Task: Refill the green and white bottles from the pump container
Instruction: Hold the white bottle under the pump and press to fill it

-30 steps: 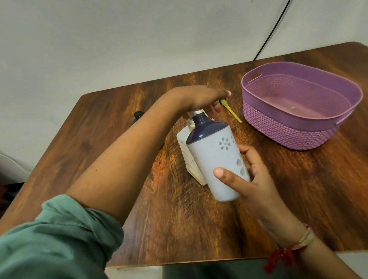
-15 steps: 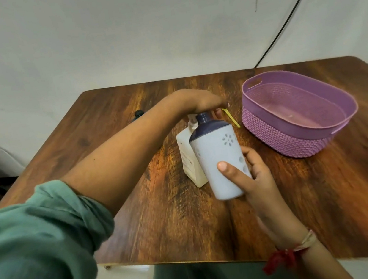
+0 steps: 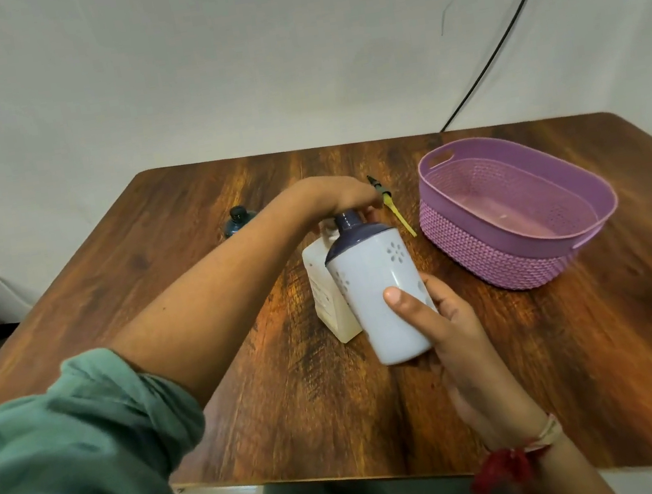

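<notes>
R hand (image 3: 451, 321) grips white plastic bottle w/ navy shoulder (image 3: 378, 294), tilted, neck up by L hand (image 3: 344, 197), whose fingers curl over top of cream rectangular pump container (image 3: 324, 289).

White bottle (image 3: 376, 281) in right hand (image 3: 451, 321), left hand (image 3: 344, 197) on pump container (image 3: 325, 294), purple basket (image 3: 501, 257) nearby

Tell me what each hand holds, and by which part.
Right hand grips the white bottle by its lower body. Left hand covers the top of the pump container; its grip is hidden.
</notes>
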